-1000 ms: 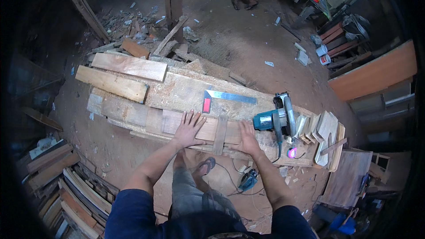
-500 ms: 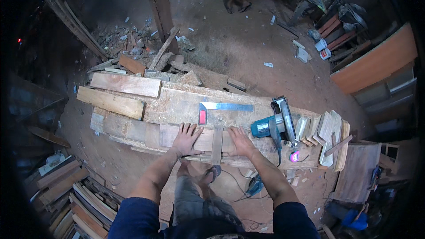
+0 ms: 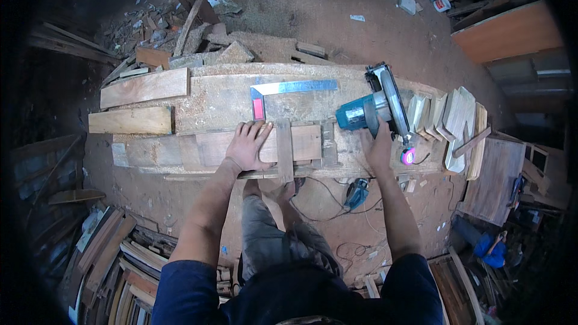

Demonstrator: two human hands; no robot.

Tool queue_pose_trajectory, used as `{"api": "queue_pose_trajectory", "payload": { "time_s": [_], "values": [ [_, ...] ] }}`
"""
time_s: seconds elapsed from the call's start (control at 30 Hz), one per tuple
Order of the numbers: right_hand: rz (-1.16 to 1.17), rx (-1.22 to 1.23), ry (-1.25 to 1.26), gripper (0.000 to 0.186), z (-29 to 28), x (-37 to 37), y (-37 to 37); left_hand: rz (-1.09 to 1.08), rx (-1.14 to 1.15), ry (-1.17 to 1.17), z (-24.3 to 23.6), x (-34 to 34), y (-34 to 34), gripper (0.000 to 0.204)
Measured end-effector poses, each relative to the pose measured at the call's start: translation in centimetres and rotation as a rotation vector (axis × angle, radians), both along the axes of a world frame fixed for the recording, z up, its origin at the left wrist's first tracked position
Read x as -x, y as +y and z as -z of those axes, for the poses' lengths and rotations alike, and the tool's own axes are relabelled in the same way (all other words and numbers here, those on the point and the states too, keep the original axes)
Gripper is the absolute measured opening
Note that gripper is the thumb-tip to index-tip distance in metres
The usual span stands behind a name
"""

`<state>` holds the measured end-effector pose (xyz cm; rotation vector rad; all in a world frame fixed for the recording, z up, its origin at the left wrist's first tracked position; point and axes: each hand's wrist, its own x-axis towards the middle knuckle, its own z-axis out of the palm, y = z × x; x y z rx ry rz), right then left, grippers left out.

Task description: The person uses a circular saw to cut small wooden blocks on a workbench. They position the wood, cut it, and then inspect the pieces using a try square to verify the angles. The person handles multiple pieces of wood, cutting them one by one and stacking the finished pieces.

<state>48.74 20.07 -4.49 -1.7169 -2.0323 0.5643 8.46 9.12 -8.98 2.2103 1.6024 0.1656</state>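
My left hand lies flat, fingers spread, on a wide wooden board on the sawdust-covered workbench. A narrow wood strip lies crosswise on that board just right of this hand. My right hand is at the right end of the bench, its fingers closed around the dark handle of a blue circular saw that rests on the benchtop. A metal try square with a red stock lies just beyond my left hand.
Two loose planks lie at the bench's left end. Several cut wood pieces are stacked past the saw, with a pink tape measure beside them. A blue tool and cables are on the floor. Lumber piles lie lower left.
My right hand left the board and moved right to the saw's handle. My left hand stayed flat on the board. The view came closer to the bench.
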Motion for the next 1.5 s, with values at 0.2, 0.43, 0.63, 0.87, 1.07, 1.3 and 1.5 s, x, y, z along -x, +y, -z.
{"api": "queue_pose_trajectory", "payload": {
  "time_s": [0.2,0.43,0.63,0.87,1.07,1.3,1.5],
  "values": [
    [-0.032,0.172,-0.093,0.046,1.0,-1.5,3.2,-0.014,0.008,0.003,-0.3,-0.2,0.2,0.124],
    [0.254,0.226,0.422,0.028,-8.6,-2.7,-0.3,-0.019,0.021,0.039,-0.2,-0.5,0.4,0.124],
    [0.35,0.368,0.82,0.025,-14.2,-2.5,-9.6,-0.039,0.038,0.062,-0.5,-0.6,0.0,0.125],
    [0.5,0.663,1.372,0.029,-10.3,-2.2,-18.9,-0.02,0.048,0.092,-0.3,-0.5,-0.1,0.128],
    [0.492,0.826,1.383,0.031,-7.1,0.3,-23.3,-0.015,-0.004,0.094,0.2,-0.7,-0.1,0.126],
    [0.404,0.821,1.379,0.026,-5.1,1.2,-24.5,-0.016,-0.023,0.072,0.8,-0.7,-0.3,0.123],
    [0.346,0.846,1.383,0.021,-4.6,1.1,-23.8,-0.012,-0.032,0.09,1.0,-0.7,-0.3,0.124]
  ]
}}
